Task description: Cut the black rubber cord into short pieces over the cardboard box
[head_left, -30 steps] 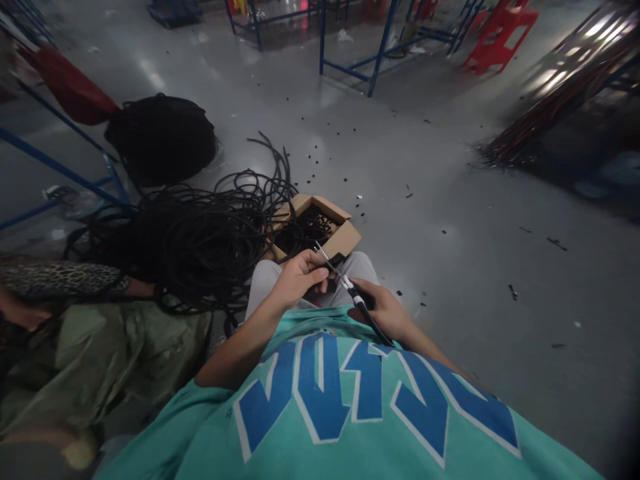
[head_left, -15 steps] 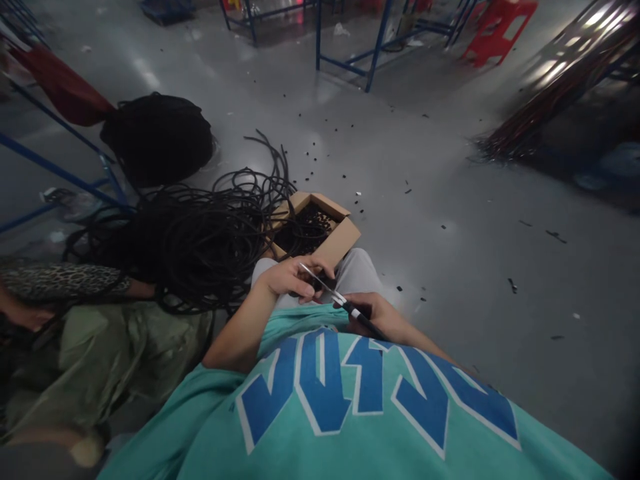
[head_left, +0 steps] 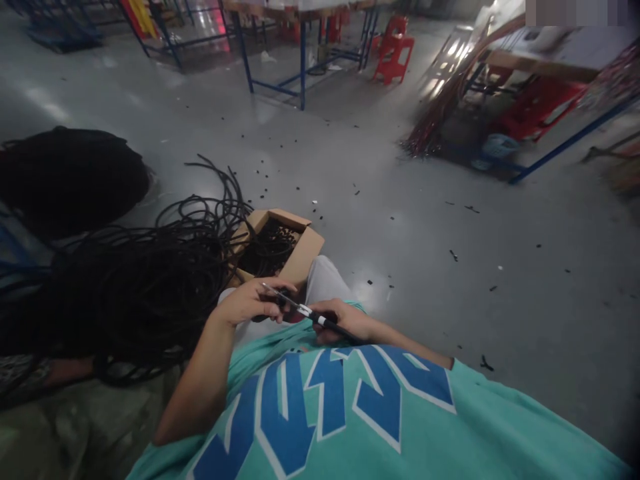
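My right hand (head_left: 345, 317) is closed around a slim tool (head_left: 323, 321) with a black handle, white bands and a thin metal blade; its exact kind is unclear. The blade points up and left, over the fingers of my left hand (head_left: 250, 300). That hand is curled, thumb towards fingers, around a small black piece (head_left: 287, 294), mostly hidden. Just beyond my hands stands an open cardboard box (head_left: 305, 257) holding many short black pieces. Black tubing (head_left: 150, 280) lies in a tangled heap left of the box, some strands reaching over its edge.
A big black bundle (head_left: 75, 173) sits farther left. At lower left, a neighbouring person's clothed leg (head_left: 85, 427) shows. Black scraps (head_left: 453, 255) dot the floor. Blue-framed tables (head_left: 303, 67), red stools (head_left: 395, 57) and a bunch of dark red strands (head_left: 425, 133) stand farther off.
The view has swung right, so the box, tubing and hands sit lower and farther left. Both hands keep nearly the same pose, the tool still across the left fingers.
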`<state>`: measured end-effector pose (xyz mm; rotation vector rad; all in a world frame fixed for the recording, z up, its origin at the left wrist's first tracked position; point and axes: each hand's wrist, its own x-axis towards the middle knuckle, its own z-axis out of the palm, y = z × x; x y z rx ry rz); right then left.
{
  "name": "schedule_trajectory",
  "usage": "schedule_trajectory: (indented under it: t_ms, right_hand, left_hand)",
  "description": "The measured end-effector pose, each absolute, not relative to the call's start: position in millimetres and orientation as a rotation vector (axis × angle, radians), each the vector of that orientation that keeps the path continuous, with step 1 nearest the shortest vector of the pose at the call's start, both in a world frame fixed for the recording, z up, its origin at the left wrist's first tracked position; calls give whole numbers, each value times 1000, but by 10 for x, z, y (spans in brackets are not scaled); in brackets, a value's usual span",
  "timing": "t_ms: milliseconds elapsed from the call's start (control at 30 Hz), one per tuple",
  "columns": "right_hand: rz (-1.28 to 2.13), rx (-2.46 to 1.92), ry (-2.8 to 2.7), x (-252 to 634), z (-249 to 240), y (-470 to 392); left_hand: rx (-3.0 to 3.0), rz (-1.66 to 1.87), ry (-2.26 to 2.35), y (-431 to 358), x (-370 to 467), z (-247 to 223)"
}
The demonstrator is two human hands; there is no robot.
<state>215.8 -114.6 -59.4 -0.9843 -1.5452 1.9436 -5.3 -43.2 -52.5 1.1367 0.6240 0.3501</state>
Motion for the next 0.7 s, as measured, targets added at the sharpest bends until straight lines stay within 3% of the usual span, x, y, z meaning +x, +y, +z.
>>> schedule_trajectory:
  t_ms: [700]
  right_hand:
    - [1948, -1086, -1539, 2167, -666, -1314]
  left_hand:
    - [1569, 149, 576, -320, -126, -472]
